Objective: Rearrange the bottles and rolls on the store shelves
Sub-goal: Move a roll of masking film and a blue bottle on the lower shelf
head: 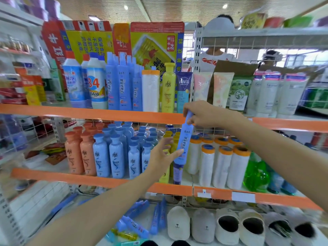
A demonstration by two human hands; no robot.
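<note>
A white disinfectant bottle (97, 84) on the top shelf carries a large red "84". The red-and-yellow carton (156, 45) behind the bottles shows "24" in a red patch. A green-and-white tube (238, 95) further right reads "WARM" in small print. Chinese characters run down the tall blue bottles (122, 84).

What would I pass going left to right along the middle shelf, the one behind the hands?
Orange bottles → blue bottles → left hand → slim blue bottle held by the right hand → white rolls with orange caps → green bottle.
</note>
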